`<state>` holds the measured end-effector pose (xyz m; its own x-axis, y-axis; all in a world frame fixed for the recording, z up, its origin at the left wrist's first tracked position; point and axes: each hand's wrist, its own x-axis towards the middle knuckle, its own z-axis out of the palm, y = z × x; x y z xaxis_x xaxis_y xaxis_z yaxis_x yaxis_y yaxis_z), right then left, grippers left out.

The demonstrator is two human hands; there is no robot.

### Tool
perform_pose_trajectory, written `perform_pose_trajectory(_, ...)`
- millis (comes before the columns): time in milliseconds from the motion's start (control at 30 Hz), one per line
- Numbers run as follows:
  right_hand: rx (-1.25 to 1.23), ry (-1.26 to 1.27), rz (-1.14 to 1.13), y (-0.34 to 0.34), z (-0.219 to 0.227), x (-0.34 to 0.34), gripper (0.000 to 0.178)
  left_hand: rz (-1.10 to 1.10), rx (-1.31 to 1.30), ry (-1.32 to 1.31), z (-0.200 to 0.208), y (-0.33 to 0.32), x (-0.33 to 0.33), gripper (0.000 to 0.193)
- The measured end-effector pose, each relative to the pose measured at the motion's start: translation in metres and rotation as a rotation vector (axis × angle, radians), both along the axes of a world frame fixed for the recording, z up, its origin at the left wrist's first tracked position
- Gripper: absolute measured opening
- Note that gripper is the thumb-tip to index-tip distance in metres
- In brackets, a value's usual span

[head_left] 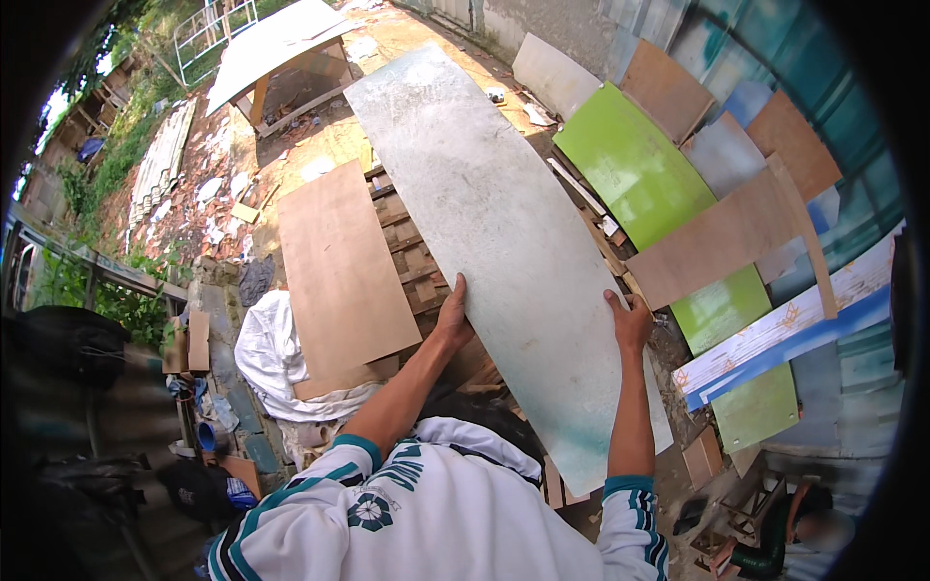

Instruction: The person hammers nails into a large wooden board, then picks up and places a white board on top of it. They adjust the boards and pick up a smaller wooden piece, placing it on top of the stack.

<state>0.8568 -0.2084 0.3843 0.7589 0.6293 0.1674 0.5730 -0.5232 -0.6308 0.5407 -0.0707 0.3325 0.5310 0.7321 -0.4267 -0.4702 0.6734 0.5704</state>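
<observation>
A long, pale grey board (504,213) with scuffs and a teal tint at its near end stretches from close to my body to the far middle. Gripping its left edge is my left hand (454,315), thumb on top and the other fingers hidden beneath. On the right edge my right hand (630,318) holds it likewise, thumb over the surface. Left of it, a brown plywood sheet (339,261) lies over wooden slats (412,247) and a white cloth (266,353).
Leaning along the right wall are a bright green panel (635,165), a brown plank (722,247) and a white-and-blue strip (794,320). A white-topped table (281,48) stands far left amid scattered debris. Another person (790,533) is at the lower right. A blue bucket (206,438) sits lower left.
</observation>
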Motion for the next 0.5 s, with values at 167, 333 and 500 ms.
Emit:
perform_pose_trajectory(167,-0.072,-0.055,-0.145,-0.003,0.046,-0.012,0.053,0.124,-0.079,0.426,-0.02,-0.021,0.041,0.094)
perform_pose_trajectory(333,-0.065,-0.021,-0.05,-0.031,0.086,-0.073,0.044,0.295,-0.31,0.471,-0.059,-0.016,0.068,0.101)
perform_pose_trajectory(500,-0.215,-0.128,0.224,-0.072,0.12,-0.098,0.037,0.47,-0.441,0.547,-0.058,-0.021,0.089,0.09)
